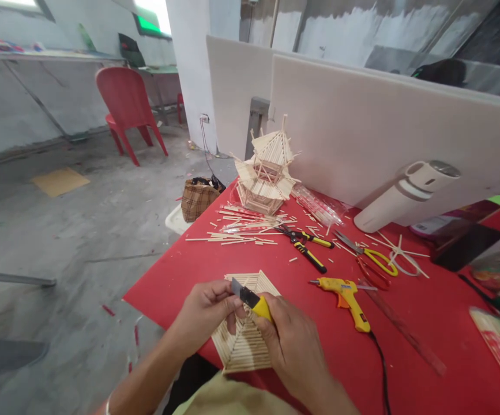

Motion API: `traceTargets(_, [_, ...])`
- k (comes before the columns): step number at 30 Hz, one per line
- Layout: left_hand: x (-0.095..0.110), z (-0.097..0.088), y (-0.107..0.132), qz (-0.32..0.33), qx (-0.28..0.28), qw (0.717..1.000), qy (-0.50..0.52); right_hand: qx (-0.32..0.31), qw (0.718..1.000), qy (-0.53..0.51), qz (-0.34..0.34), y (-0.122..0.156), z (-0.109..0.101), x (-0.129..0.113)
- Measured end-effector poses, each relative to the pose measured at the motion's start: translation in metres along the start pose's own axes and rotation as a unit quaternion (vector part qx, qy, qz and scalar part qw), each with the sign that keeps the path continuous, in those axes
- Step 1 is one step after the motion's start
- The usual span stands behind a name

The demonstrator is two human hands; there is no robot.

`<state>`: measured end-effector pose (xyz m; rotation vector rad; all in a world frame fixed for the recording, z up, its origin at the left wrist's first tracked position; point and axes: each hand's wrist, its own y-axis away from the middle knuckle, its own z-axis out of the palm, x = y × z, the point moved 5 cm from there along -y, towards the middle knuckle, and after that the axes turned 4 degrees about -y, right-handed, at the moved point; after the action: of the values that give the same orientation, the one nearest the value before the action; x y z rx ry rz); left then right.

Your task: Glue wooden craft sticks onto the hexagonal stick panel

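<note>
My right hand [290, 340] is closed around a yellow utility knife [252, 298], its blade pointing up and left. My left hand [204, 308] is curled just beside the blade, fingertips pinched on something I cannot make out. Both hands hover over a flat hexagonal panel of wooden sticks [245, 346] lying at the near edge of the red table [405, 357]. A stick-built pagoda model [267, 173] stands at the far side of the table.
Loose sticks [236, 230], yellow-handled pliers [308, 245], yellow scissors [373, 256], a yellow glue gun [347, 294] with black cord and a white flask [399, 199] lie on the table. A white partition [362, 127] backs it. A red chair [128, 109] stands on the floor at left.
</note>
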<state>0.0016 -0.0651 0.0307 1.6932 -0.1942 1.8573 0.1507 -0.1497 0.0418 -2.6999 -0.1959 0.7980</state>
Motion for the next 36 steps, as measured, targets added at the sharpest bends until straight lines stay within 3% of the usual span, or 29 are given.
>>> traceTargets(7, [-0.015, -0.007, 0.016, -0.001, -0.002, 1.0, -0.02, -0.031, 0.999, -0.036, 0.008, 0.011, -0.001, 0.0])
traceTargets(20, [-0.005, -0.002, 0.046, 0.022, 0.02, 0.999, -0.016, -0.059, 0.997, -0.043, -0.005, 0.024, 0.005, -0.017])
traceTargets(29, [-0.027, -0.013, 0.065, 0.008, 0.012, 0.992, -0.123, 0.018, 0.996, 0.048, -0.078, 0.037, 0.008, -0.032])
traceTargets(36, [-0.033, -0.015, 0.075, -0.002, 0.013, 0.995, -0.098, 0.036, 0.993, 0.066, -0.087, 0.042, 0.009, -0.037])
